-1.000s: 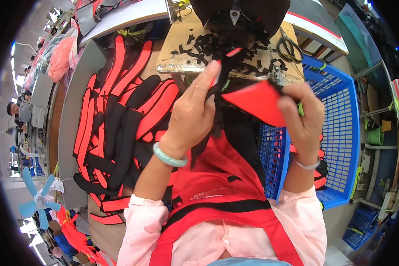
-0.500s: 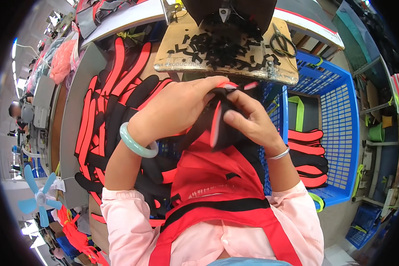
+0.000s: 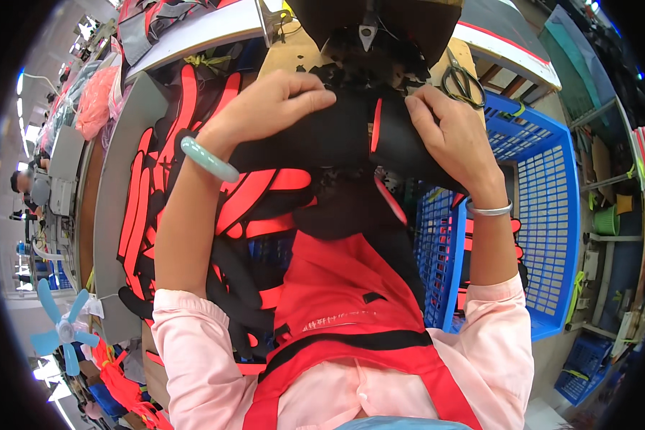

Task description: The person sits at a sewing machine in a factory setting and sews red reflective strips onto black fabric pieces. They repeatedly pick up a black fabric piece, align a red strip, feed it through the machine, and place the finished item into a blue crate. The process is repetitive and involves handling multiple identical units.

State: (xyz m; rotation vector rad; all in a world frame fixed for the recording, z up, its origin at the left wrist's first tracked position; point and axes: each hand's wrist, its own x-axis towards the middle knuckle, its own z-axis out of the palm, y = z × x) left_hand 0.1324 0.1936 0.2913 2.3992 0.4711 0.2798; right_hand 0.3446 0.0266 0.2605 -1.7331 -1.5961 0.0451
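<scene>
A black fabric piece (image 3: 408,140) with a thin red strip (image 3: 377,125) near its middle is stretched between my two hands under the dark machine head (image 3: 408,32). My left hand (image 3: 283,104) is closed on the left part of its far edge, thumb pointing right. My right hand (image 3: 455,136) grips the right part, with the thumb pressed along it. More black material with a red-edged slit hangs below, over my red apron (image 3: 333,276). The fabric hides parts of the fingers of both hands.
Black-and-red padded strips (image 3: 247,204) are heaped at left beside a grey panel (image 3: 115,208). A blue crate (image 3: 451,265) with more strips stands at right. Scissors (image 3: 460,82) lie on the wooden board (image 3: 287,54) among black scraps. A small blue fan (image 3: 66,330) is at far left.
My hands have moved apart and forward, toward the machine. The black fabric, bunched between my fingers before, is now spread wide. Much of the scrap-covered board is now hidden.
</scene>
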